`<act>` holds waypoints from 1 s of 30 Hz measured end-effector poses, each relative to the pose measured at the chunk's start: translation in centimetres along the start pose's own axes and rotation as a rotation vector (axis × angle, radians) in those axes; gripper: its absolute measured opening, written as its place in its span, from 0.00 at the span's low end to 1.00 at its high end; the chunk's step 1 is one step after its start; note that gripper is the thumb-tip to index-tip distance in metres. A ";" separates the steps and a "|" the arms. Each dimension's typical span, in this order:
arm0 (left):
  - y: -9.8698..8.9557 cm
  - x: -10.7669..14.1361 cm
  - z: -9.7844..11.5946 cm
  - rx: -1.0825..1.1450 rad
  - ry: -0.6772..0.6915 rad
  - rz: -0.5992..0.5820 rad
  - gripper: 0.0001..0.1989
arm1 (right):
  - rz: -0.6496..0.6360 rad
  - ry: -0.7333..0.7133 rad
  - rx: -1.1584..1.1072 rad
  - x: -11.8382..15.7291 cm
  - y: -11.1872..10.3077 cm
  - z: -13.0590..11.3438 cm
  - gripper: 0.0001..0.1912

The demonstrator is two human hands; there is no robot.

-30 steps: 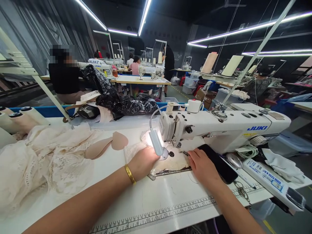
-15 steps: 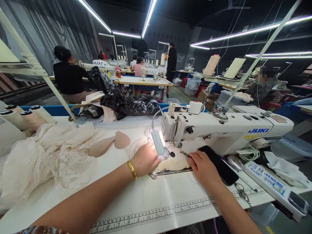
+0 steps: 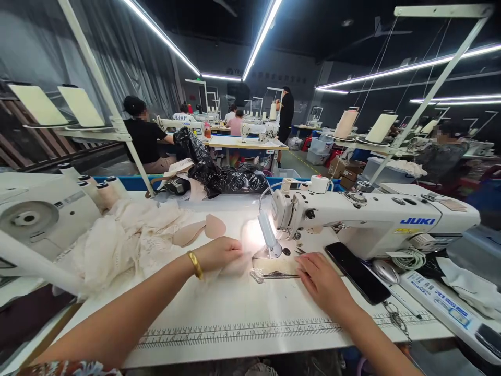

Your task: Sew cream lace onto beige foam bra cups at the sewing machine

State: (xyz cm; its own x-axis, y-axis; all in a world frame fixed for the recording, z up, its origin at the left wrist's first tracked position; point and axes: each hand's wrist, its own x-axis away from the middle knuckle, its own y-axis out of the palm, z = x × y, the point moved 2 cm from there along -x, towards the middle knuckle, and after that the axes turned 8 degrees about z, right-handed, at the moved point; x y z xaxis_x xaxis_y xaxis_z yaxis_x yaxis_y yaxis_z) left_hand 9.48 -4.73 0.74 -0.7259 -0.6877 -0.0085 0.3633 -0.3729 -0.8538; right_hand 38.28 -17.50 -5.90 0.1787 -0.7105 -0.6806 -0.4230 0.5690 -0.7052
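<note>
Several risks are judged here. The sheer pale cloth (image 3: 243,261) lies on the table (image 3: 230,305), just beside the needle end of the sewing machine (image 3: 368,211), to its left. Because it is so thin, it could be puckered or stretched if it is pulled unevenly by one hand only. Its edge could also be misjudged, since it is much whitened by the glare of the small lamp (image 3: 267,228). The fine material could be snagged or nicked by the small pointed tool (image 3: 300,251), if the two are brought together carelessly. By a wide movement of the right arm, the black phone (image 3: 357,272), which lies near it, could be pushed.

The left hand (image 3: 219,253) is nearly closed: the thumb and the forefinger are brought together at the tips, and the cloth appears to be pinched there, although this is partly blurred. By the right hand (image 3: 321,279), the table is approached with the fingers loosely bent, neither spread nor clenched. The dark tips of the tool are seen just beyond its forefinger, but its other end is hidden, so it cannot be told whether it is gripped or only touched. Farther left, the heap of cream lace (image 3: 133,240) is placed near the beige pads (image 3: 215,226).
</note>
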 end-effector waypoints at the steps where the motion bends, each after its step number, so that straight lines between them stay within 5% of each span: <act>1: -0.4 1.3 0.0 0.052 -0.027 -0.029 0.19 | -0.027 -0.018 -0.071 -0.5 0.3 -1.4 0.13; 5: -0.5 6.4 0.9 0.454 -0.149 -0.119 0.26 | -0.074 -0.102 -0.348 -3.0 1.4 -7.9 0.24; 9: 0.6 10.0 2.1 0.753 -0.226 -0.126 0.30 | -0.048 -0.078 -0.633 -4.4 1.7 -13.0 0.18; 15: 2.7 12.0 3.3 0.951 -0.354 -0.080 0.32 | -0.024 -0.111 -0.617 -3.9 1.7 -16.1 0.07; 18: 3.3 11.8 3.6 0.940 -0.356 -0.006 0.34 | 0.054 0.008 -0.484 -3.2 1.9 -14.1 0.07; 22: 3.5 11.4 4.1 0.980 -0.361 -0.037 0.34 | 0.104 0.129 -0.119 -2.0 1.1 -6.8 0.07; 26: 3.7 11.1 4.4 1.071 -0.454 -0.042 0.31 | -0.029 0.266 0.386 -0.1 -0.5 1.6 0.11; 30: 4.1 10.9 4.6 1.050 -0.454 0.048 0.31 | -0.104 0.264 0.415 1.0 -0.8 4.4 0.10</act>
State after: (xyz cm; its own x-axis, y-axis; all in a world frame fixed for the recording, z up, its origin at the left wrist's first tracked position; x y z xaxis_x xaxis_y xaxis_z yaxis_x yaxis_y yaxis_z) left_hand 5.78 -16.59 -0.47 -0.4978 -0.7974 0.3411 0.8483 -0.5295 0.0000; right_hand 42.73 -16.86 -6.86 -0.0524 -0.8223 -0.5666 -0.0160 0.5680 -0.8229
